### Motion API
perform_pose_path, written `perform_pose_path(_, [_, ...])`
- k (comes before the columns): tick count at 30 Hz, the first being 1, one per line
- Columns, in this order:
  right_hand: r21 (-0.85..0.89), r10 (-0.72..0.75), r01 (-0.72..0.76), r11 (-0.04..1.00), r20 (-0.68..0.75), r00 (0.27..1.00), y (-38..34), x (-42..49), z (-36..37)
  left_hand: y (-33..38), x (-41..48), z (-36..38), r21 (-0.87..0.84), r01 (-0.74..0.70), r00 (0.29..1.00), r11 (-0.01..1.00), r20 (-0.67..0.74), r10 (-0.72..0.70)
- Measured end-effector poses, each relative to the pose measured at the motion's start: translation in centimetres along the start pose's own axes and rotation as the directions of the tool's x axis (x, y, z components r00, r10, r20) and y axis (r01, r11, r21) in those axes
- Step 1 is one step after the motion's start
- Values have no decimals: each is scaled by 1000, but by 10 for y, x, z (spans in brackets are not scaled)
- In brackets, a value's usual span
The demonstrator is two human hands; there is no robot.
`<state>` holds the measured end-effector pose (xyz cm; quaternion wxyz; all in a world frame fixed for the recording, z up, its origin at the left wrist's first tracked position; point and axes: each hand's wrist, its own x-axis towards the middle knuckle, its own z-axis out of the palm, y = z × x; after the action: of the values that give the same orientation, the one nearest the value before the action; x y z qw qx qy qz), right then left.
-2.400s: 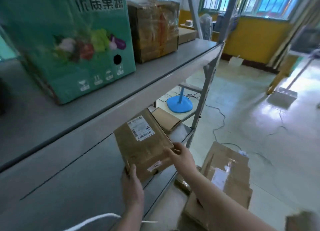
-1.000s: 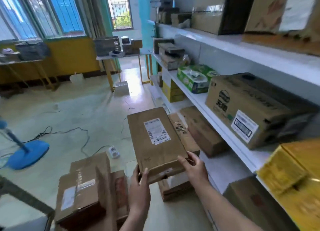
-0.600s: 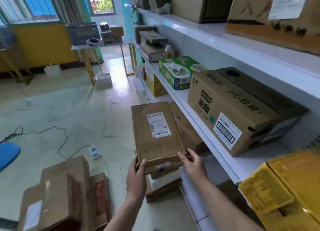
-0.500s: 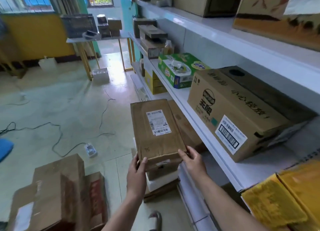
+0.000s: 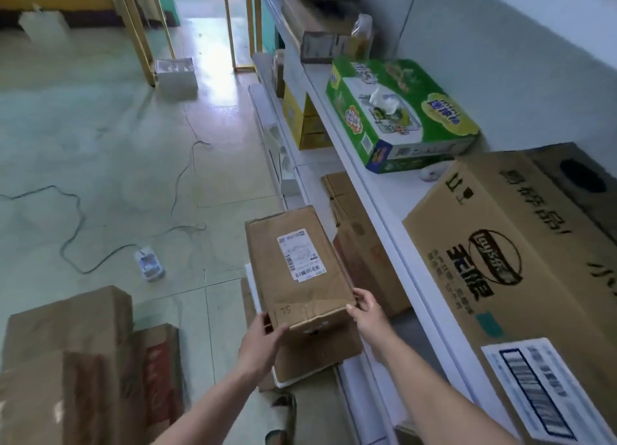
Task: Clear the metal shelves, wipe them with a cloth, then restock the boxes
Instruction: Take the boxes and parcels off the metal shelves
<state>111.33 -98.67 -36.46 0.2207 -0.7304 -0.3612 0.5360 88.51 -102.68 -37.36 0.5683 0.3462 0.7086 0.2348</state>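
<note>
Clamped on box (image 5: 297, 264) at its near corners by left grip (image 5: 263, 341) and right grip (image 5: 367, 314); kept level over floor stack (image 5: 320, 353), probably for setting down flat.

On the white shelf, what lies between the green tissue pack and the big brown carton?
A small whitish object, too blurred to identify, lies there on the shelf; the head view shows it.
</note>
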Motion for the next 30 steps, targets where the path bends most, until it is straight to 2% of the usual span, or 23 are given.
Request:
perform_pose_path(3, [-67,71,-74,995,-36,997,3,15,-2,9,21,0,132,22,999,991,33,-27])
perform_pose_path(7, [-110,150,-156,982,-56,987,-7,13,-6,24,27,-1,263,-18,1000,965,16,14])
perform_pose_path(10, [-200,106,-114,973,-52,993,-16,0,-8,29,20,-1,250,-43,999,967,-4,45])
perform_pose_path(14, [-291,-40,20,957,-63,997,-37,-20,-9,38,3,-8,153,-91,994,984,-53,101])
perform_pose_path(18, [-351,-243,249,903,63,968,-62,-43,6,41,-29,-21,19,-130,978,991,-163,131])
perform_pose_path(21, [-349,-329,380,857,197,924,-73,-68,25,23,-61,-33,-79,-170,954,982,-261,144])
perform_pose_path(23, [-343,-354,440,830,286,890,-72,-88,37,4,-84,-41,-150,-168,943,974,-312,114])
perform_pose_path(27, [-297,-370,572,765,525,767,-59,-138,66,-51,-150,-57,-276,-182,866,944,-499,21])
perform_pose_path(30, [-252,-375,619,744,610,698,-48,-174,100,-92,-200,-78,-367,-181,806,913,-587,-76])
